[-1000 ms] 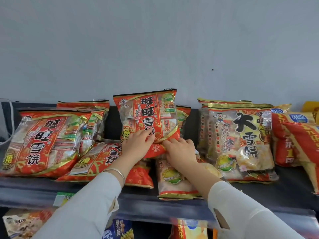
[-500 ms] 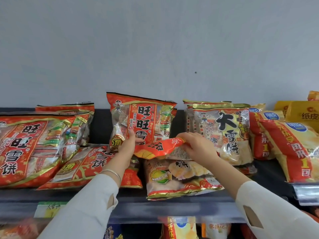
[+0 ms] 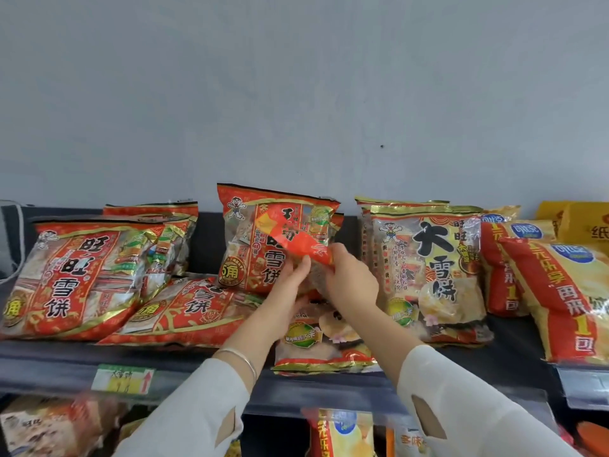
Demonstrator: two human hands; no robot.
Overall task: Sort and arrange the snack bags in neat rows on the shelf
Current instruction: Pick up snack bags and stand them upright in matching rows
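My right hand (image 3: 351,278) grips a small red snack bag (image 3: 296,240) and holds it tilted above the dark shelf (image 3: 514,357), in front of an upright red rice-cracker bag (image 3: 250,245). My left hand (image 3: 288,291) touches the small bag's lower edge from the left with straight fingers. Below my hands a gold-trimmed bag (image 3: 316,344) lies flat at the shelf's front. Left of it lie two red bags (image 3: 75,278) (image 3: 184,311), with another (image 3: 164,222) behind. An upright gold bag (image 3: 428,268) stands to the right.
Yellow and red bags (image 3: 566,291) fill the shelf's right end. A grey wall (image 3: 296,94) rises behind the shelf. A green and yellow price label (image 3: 123,379) sits on the front rail. More snack bags (image 3: 339,433) show on the shelf below.
The small red bag has been lifted from the flat pile up in front of the upright red bag. My right hand rose with it, and my left hand followed beneath it.
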